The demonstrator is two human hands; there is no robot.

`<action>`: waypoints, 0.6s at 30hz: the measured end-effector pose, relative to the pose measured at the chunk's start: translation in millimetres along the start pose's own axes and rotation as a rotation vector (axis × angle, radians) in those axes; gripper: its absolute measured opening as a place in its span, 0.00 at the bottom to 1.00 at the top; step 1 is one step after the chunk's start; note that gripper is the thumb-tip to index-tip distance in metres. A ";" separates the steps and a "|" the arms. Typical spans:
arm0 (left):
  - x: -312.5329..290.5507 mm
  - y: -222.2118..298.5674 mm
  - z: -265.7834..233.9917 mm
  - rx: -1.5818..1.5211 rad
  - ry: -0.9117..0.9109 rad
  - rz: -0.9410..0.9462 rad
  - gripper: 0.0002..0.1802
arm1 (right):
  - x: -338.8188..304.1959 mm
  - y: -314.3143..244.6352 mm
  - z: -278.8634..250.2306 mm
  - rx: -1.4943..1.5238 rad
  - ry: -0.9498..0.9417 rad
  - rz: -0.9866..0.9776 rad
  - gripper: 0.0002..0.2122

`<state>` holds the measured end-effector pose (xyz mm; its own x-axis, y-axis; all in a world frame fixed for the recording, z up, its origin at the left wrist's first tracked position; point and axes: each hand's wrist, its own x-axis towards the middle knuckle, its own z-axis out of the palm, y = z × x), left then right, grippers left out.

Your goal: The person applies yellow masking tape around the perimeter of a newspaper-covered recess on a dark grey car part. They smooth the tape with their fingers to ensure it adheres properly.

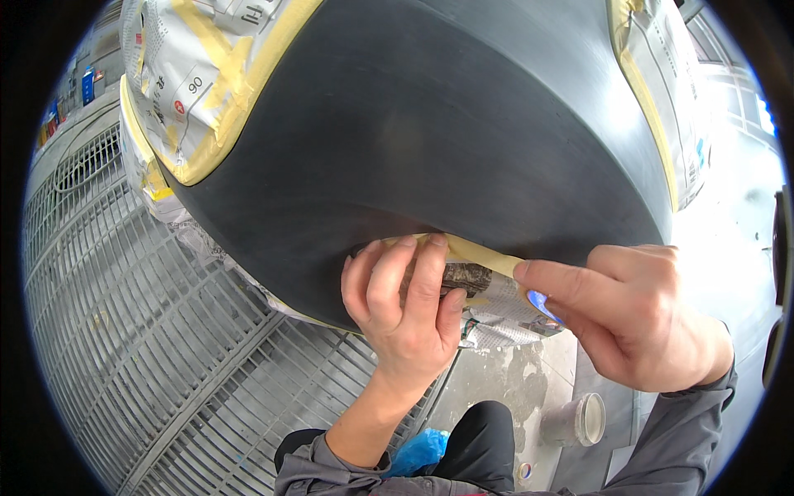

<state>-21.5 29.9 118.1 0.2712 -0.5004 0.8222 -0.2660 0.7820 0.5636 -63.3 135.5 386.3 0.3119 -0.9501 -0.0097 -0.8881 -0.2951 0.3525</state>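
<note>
A dark grey, curved vehicle body panel [397, 140] fills the upper middle. Along its lower edge runs a strip of pale yellow masking tape [484, 255], with printed newspaper [506, 298] hanging beneath. My left hand [405, 302] rests its spread, bent fingertips on the tape and panel edge, thumb apart, grasping nothing. To its right, my right hand [637, 318] is closed, thumb and index finger at the tape's right end. A blue oval [543, 306], apparently part of the tape roll, shows by its fingers; the rest of the roll is hidden.
Taped newspaper [194, 91] covers the panel's upper left, and more masking paper [662, 107] its upper right. Metal floor grating [157, 339] spreads at left. A whitish bucket [575, 420] stands on the stained floor at lower right. Blue plastic [419, 450] lies by my knee.
</note>
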 end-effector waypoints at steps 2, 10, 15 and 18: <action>-0.2 0.5 0.2 -0.003 0.001 0.000 0.26 | -2.1 -2.9 -4.5 -0.027 -0.088 0.029 0.19; -0.5 3.1 3.0 0.001 0.008 0.001 0.26 | -8.7 -10.0 11.9 -0.191 -0.081 0.088 0.22; -1.9 0.6 4.9 0.004 0.016 0.013 0.26 | -11.6 -6.4 16.4 -0.187 -0.059 0.066 0.21; -1.8 2.1 3.3 -0.003 0.005 0.006 0.26 | -13.2 -5.5 17.8 -0.163 -0.047 0.063 0.20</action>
<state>-25.6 31.2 118.0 0.2742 -0.4935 0.8254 -0.2650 0.7863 0.5582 -68.6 147.9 367.8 0.2375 -0.9711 -0.0250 -0.8379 -0.2178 0.5006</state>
